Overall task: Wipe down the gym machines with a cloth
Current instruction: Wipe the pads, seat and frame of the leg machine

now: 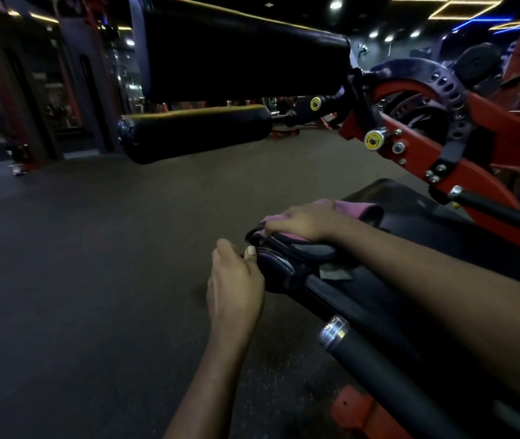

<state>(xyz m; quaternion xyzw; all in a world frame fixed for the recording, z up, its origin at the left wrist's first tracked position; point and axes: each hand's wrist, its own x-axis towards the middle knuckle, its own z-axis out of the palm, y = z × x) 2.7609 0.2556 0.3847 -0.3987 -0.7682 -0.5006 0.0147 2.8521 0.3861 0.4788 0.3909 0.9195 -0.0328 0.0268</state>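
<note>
The right hand [303, 221] curled over a crumpled pink cloth [356, 206] atop a black padded vinyl seat [375, 283]; the left hand [236, 280] clasped the seat's near end.

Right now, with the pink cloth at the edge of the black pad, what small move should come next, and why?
Probably draw the right hand with the pink cloth back across the black pad. The cloth sits only at the pad's near edge, the left hand grips that end, and most of the top lies uncovered behind it.
</note>
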